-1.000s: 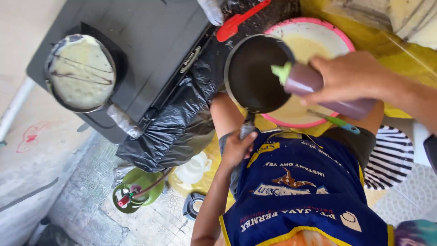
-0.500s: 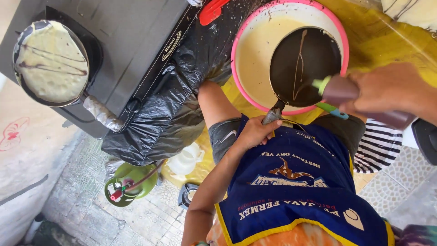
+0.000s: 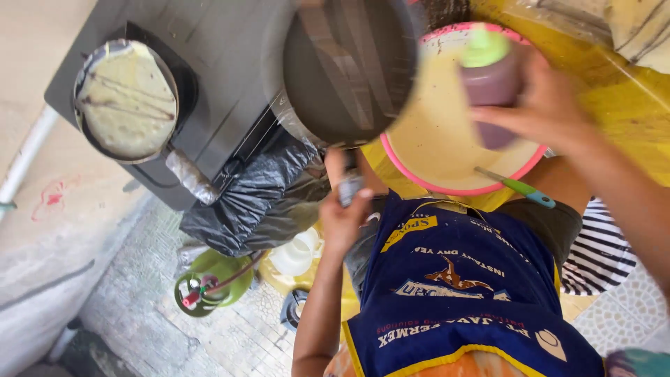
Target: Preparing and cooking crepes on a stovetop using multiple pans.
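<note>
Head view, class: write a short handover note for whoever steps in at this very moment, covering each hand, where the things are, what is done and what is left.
Left hand: gripping the handle of the dark empty pan, held in the air between the stove and the pink bowl.
Right hand: gripping a purple squeeze bottle with a green cap, over the bowl.
Done: one crepe, streaked with dark sauce, lies in the second pan on the stove.
Left: the held pan has no batter in it yet; the bowl holds plenty.
</note>
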